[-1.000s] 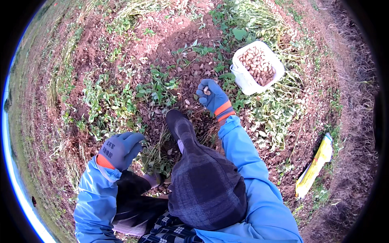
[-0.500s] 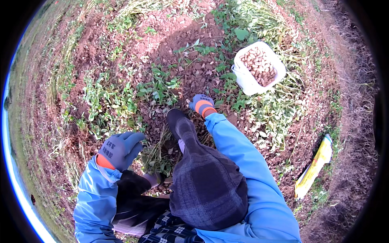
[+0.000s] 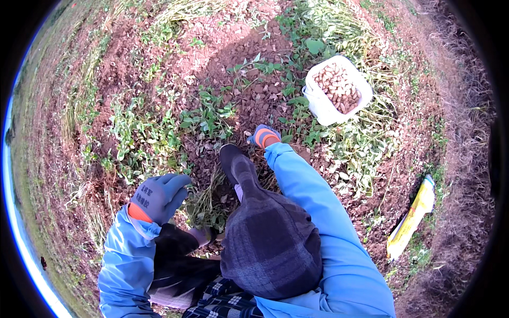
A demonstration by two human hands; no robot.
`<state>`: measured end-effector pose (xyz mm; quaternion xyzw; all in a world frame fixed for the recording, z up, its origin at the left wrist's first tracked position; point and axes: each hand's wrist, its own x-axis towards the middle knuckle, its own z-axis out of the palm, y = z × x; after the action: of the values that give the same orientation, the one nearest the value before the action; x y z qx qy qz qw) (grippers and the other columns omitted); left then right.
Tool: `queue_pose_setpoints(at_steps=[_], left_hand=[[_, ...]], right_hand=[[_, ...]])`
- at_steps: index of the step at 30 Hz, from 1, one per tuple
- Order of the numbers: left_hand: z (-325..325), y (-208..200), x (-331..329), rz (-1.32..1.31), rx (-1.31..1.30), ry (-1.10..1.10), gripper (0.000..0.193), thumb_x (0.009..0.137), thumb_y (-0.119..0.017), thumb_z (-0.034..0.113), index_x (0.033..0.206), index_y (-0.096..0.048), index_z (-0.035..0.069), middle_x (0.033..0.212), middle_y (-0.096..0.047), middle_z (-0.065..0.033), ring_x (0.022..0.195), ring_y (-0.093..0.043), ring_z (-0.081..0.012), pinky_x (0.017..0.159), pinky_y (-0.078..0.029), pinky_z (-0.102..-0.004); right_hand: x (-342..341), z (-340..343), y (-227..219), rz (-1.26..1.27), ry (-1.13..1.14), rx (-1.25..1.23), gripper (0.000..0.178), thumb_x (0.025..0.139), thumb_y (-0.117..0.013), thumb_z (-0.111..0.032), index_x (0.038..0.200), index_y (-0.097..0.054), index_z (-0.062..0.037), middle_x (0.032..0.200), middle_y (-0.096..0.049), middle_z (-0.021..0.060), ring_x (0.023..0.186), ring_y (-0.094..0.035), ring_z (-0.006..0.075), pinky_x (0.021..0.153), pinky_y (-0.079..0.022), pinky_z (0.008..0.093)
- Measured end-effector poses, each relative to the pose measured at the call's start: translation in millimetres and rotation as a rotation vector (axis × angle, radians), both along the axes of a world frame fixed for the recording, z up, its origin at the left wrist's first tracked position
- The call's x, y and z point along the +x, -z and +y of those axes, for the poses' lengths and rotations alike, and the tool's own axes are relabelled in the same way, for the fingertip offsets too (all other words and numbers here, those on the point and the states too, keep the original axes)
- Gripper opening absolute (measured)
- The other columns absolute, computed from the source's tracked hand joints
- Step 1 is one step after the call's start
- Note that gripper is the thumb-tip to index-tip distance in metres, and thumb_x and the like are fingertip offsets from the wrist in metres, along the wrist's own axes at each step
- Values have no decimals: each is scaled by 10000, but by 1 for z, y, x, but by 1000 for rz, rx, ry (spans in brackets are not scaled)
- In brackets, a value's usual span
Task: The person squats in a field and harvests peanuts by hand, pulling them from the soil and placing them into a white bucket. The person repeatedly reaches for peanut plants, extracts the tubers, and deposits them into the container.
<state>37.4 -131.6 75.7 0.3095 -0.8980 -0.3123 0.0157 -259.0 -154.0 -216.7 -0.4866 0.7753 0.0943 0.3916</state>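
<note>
My right hand (image 3: pixel 263 136), in a grey-blue glove with orange bands, reaches down to the reddish soil ahead of my dark shoe (image 3: pixel 231 157). Its fingers curl toward the ground and look closed; their tips and whatever they pinch are hidden. My left hand (image 3: pixel 160 197), gloved alike, hovers near my left knee with its fingers stretched out to the right and nothing visible in them. Beyond the right hand, a white square bucket (image 3: pixel 322 109) stands on the ground with many unshelled peanuts (image 3: pixel 338 87) in it.
Green leafy plants (image 3: pixel 208 116) grow in the soil ahead of me. Pulled, wilting vines (image 3: pixel 360 148) lie around the bucket. At the right, a yellow and white bag (image 3: pixel 411 217) lies on the ground beside a strip of dry grass (image 3: pixel 461 175).
My right hand has tilted down slightly, so less of the back of its glove shows. The left hand has hardly moved, and the bucket stands where it was.
</note>
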Motion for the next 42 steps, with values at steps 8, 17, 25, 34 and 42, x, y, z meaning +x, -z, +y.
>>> queue_pose_setpoints(at_steps=[8, 17, 25, 34, 42], left_hand=[[-1, -1, 2, -8, 4, -15, 220, 825, -580, 103, 1032, -564, 29, 882, -623, -182, 736, -611, -379, 624, -494, -430], [-3, -4, -1, -56, 36, 1, 248, 831, -582, 70, 1068, -560, 2, 926, -624, -183, 811, -611, -371, 700, -499, -408], [-3, 0, -2, 20, -6, 0, 217, 828, -573, 99, 1032, -562, 24, 886, -622, -186, 733, -611, -379, 623, -496, -428], [-1, 1, 1, -5, -7, -13, 215, 837, -565, 111, 1035, -564, 26, 890, -626, -186, 746, -612, -378, 637, -497, -429], [-4, -3, 0, -60, 42, 8, 258, 831, -580, 68, 1078, -556, -2, 921, -623, -191, 815, -611, -379, 707, -502, -413]], right_hand=[[-1, -3, 20, -57, -15, -33, 484, 718, -708, -469, 873, -682, -11, 904, -653, 201, 831, -614, 405, 706, -484, 475], [-4, 7, 9, -120, 84, 33, 461, 743, -686, -425, 909, -654, 3, 868, -645, 185, 786, -609, 373, 703, -473, 477], [-3, 0, 14, -85, -103, 84, 518, 736, -678, -526, 826, -657, -16, 788, -631, 161, 700, -608, 345, 624, -469, 501], [6, 17, -8, -124, 66, -60, 492, 771, -649, -486, 1000, -619, -51, 946, -634, 149, 897, -605, 343, 745, -479, 487], [0, 19, -5, -216, -57, -87, 417, 766, -664, -423, 956, -598, -57, 909, -632, 149, 847, -605, 337, 727, -473, 461]])
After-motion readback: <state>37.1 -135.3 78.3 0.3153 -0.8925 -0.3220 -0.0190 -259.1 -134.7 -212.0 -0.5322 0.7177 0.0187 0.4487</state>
